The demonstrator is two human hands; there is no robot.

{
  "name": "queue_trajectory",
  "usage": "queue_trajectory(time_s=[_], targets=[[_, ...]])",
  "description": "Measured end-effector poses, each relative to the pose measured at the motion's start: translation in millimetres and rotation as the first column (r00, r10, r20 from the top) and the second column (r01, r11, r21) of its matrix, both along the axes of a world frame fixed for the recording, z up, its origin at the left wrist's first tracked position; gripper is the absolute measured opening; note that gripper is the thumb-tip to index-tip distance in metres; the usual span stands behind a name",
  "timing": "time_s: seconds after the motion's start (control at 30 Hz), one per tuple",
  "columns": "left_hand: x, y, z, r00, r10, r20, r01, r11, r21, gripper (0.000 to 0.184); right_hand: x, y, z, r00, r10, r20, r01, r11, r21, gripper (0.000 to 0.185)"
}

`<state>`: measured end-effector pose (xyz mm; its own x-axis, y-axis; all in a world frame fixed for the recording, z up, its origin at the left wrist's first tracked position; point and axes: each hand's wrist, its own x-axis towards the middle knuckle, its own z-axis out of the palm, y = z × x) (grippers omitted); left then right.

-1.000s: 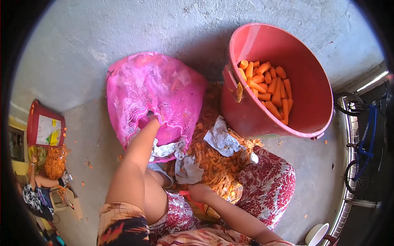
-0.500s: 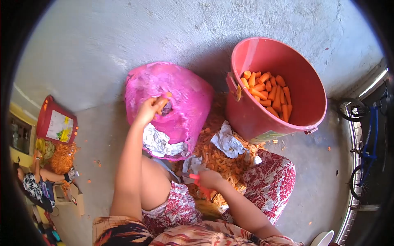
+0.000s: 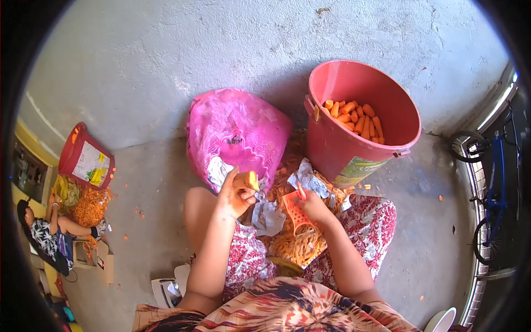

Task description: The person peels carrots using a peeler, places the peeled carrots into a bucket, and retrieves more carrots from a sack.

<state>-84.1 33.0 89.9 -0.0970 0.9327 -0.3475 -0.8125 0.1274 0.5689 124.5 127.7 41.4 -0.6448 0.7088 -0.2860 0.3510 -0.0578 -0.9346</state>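
- Left hand point(image 3: 233, 200): fingers curled, pinching a carrot point(image 3: 246, 180) on the near side of the pink mesh sack point(image 3: 265, 130)
- Right hand point(image 3: 316, 208): closed on a red perforated tool point(image 3: 297, 212), just right of the carrot and apart from it
- Peelings point(image 3: 298, 250) heaped between the knees
- Far right: red bucket point(image 3: 327, 152) holding peeled carrots point(image 3: 360, 118)

It's the sack point(image 3: 257, 113) on the left, bucket point(image 3: 343, 146) just to its right with carrots point(image 3: 357, 118) inside, wall point(image 3: 193, 50) behind both, peelings point(image 3: 301, 253) before them beneath paper scraps point(image 3: 269, 217), hand tool point(image 3: 298, 211) right of the held carrot point(image 3: 245, 180), bicycle point(image 3: 494, 191) far right.
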Motion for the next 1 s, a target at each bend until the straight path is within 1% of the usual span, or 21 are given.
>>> queue_trajectory(time_s=[0.03,0.07,0.1,0.17,0.27,0.3,0.33,0.37,0.43,0.47,0.5,0.53,0.57,0.63,0.7,0.73,0.8,0.83,0.87,0.9,1.0], targets=[[8.2,-1.4,-0.8,1.000,-0.002,0.018,0.002,1.000,-0.029,0.038,3.8,-1.5,4.3,1.000,-0.023,-0.004,0.023,0.999,-0.036,0.022],[14.1,-2.4,-6.5,0.999,-0.002,0.032,0.003,0.999,-0.044,0.037,7.6,-2.5,7.2,1.000,-0.017,0.018,0.017,1.000,-0.015,0.020],[22.5,-5.8,-7.5,0.994,0.021,0.109,-0.014,0.998,-0.064,0.039,10.9,-3.7,5.7,0.999,-0.045,0.003,0.045,0.999,-0.004,0.020],[36.2,-10.3,-11.0,0.991,0.060,0.122,-0.051,0.996,-0.074,0.039,14.5,-3.7,-2.4,0.995,-0.099,-0.033,0.100,0.995,0.020,0.019],[50.6,-19.9,-26.2,0.996,0.019,0.082,-0.024,0.998,0.060,0.040,17.5,-4.1,-8.0,0.914,-0.333,-0.233,0.371,0.918,0.142,0.016],[57.5,-23.2,-23.7,0.980,0.008,0.201,-0.013,1.000,0.023,0.040,18.4,-2.2,-6.4,0.871,-0.389,-0.299,0.451,0.876,0.173,0.016],[65.2,-26.2,-18.4,0.948,0.001,0.317,0.003,1.000,-0.012,0.041,21.8,-1.1,1.6,0.851,-0.448,-0.275,0.482,0.874,0.067,0.016],[70.7,-28.7,-16.5,0.903,-0.003,0.429,0.025,0.999,-0.046,0.041,23.8,3.8,-1.2,0.812,-0.488,-0.320,0.544,0.831,0.113,0.016],[77.4,-35.8,-21.1,0.886,-0.137,0.442,0.127,0.991,0.052,0.039,30.2,14.3,-18.0,0.726,-0.552,-0.409,0.661,0.725,0.193,0.016],[80.6,-38.2,-19.4,0.872,-0.202,0.446,0.170,0.979,0.111,0.039,33.5,19.1,-25.4,0.700,-0.591,-0.402,0.666,0.742,0.070,0.016],[83.3,-40.1,-15.9,0.855,-0.265,0.445,0.210,0.963,0.170,0.039,32.8,17.8,-19.9,0.664,-0.598,-0.448,0.697,0.712,0.082,0.016],[89.0,-42.7,-7.5,0.896,-0.244,0.371,0.218,0.970,0.110,0.042,31.4,13.4,-8.1,0.626,-0.603,-0.494,0.727,0.680,0.091,0.016],[90.3,-43.3,-11.0,0.889,-0.275,0.365,0.243,0.961,0.131,0.043,30.6,8.1,4.7,0.588,-0.604,-0.538,0.756,0.647,0.099,0.015],[92.7,-43.8,-19.0,0.872,-0.337,0.355,0.293,0.941,0.171,0.046,30.7,0.7,21.4,0.581,-0.617,-0.531,0.757,0.649,0.074,0.014],[98.0,-42.4,-22.9,0.878,-0.340,0.338,0.315,0.940,0.128,0.041,31.5,-1.4,25.0,0.562,-0.625,-0.541,0.770,0.634,0.068,0.012],[101.5,-42.1,-25.5,0.882,-0.327,0.338,0.306,0.945,0.117,0.039,31.6,-3.4,27.5,0.552,-0.595,-0.585,0.757,0.651,0.053,0.020],[110.4,-42.0,-24.0,0.901,-0.301,0.312,0.303,0.952,0.046,0.035,26.1,-13.0,40.6,0.524,-0.599,-0.606,0.777,0.627,0.051,0.020],[115.6,-43.8,-17.8,0.898,-0.314,0.309,0.314,0.948,0.053,0.036,22.1,-18.8,49.2,0.508,-0.601,-0.616,0.787,0.615,0.049,0.019],[118.9,-42.4,-20.5,0.898,-0.307,0.315,0.317,0.948,0.018,0.036,19.6,-23.9,54.1,0.520,-0.612,-0.596,0.780,0.624,0.039,0.019],[121.0,-41.5,-24.3,0.899,-0.298,0.320,0.321,0.947,-0.019,0.036,16.1,-28.1,54.5,0.558,-0.575,-0.598,0.787,0.596,0.161,0.018],[123.2,-39.8,-31.8,0.886,-0.332,0.324,0.344,0.939,0.019,0.037,10.4,-42.8,55.4,0.683,-0.496,-0.536,0.730,0.482,0.485,0.020]])
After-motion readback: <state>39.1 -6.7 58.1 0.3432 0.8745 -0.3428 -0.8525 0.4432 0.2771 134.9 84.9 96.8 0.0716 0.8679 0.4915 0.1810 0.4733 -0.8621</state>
